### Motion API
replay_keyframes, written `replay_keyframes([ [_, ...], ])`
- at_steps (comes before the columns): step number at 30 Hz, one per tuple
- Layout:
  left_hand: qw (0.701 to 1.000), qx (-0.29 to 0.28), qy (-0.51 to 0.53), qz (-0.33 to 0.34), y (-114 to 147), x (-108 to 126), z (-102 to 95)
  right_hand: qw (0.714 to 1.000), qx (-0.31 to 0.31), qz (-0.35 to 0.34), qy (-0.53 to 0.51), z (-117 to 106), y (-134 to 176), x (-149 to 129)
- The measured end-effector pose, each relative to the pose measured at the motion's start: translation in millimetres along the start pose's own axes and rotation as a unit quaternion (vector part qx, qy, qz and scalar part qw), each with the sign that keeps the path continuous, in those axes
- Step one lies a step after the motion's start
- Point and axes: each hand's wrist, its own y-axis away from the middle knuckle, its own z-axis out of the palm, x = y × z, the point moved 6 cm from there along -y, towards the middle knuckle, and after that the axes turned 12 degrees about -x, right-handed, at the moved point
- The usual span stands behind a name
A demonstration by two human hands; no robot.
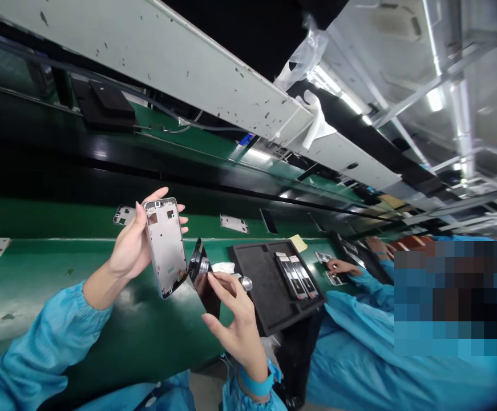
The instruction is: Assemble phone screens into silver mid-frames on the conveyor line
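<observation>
My left hand (130, 242) grips a silver phone frame (166, 245) by its long edges, the flat inner face turned toward me and tilted upright above the bench. In my right hand (235, 319) is a dark, glossy phone screen (205, 285), slanted beside the frame's lower right edge. The fingers lie along the screen's right side, and part of it is hidden behind them. Whether screen and frame touch I cannot tell. A white crumpled piece (223, 267) and a round metal thing (246, 283) lie just beyond my right hand.
A black foam tray (257, 274) holds several phone units (295, 277). Along the belt lie phone frames (234, 223) and a dark panel (269, 221). A yellow note (298, 243) sits by the tray. At right a co-worker's hand (342, 267) handles parts. A scuffed beam (214, 74) crosses overhead.
</observation>
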Motion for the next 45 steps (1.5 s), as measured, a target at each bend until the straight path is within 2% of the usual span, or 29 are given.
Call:
replay_keyframes([
  [7, 0.999, -0.03, -0.015, 0.018, 0.2, 3.4, 2.4, 0.999, -0.034, -0.014, -0.008, 2.9, -5.8, -0.3],
  [11, 0.995, -0.075, -0.057, 0.011, 2.6, 4.8, 5.4, 0.999, -0.032, -0.012, -0.023, 8.4, -12.8, -1.4],
  [15, 0.978, -0.134, -0.162, 0.013, 3.9, 7.4, 7.6, 0.994, 0.033, -0.014, -0.101, 24.1, -24.4, -3.0],
  [18, 0.958, -0.153, -0.24, 0.022, 2.5, 10.2, 6.9, 0.978, 0.093, -0.006, -0.189, 39.4, -30.9, 1.3],
  [23, 0.937, -0.134, -0.319, 0.04, 0.0, 13.3, 5.0, 0.967, 0.08, 0.002, -0.241, 60.7, -37.7, 6.0],
  [29, 0.928, -0.136, -0.344, 0.05, -0.6, 18.1, 4.9, 0.957, 0.041, -0.008, -0.287, 65.1, -36.9, 7.3],
  [33, 0.929, -0.147, -0.337, 0.047, -0.6, 21.0, 8.0, 0.963, 0.01, 0.012, -0.268, 66.8, -34.9, 7.3],
  [40, 0.93, -0.157, -0.332, 0.014, 0.3, 10.8, 19.2, 0.959, 0.056, 0.008, -0.279, 74.9, -37.1, 3.6],
  [45, 0.93, -0.144, -0.336, 0.034, 3.2, 10.9, 18.5, 0.961, 0.086, 0.011, -0.263, 75.9, -38.5, 6.8],
])
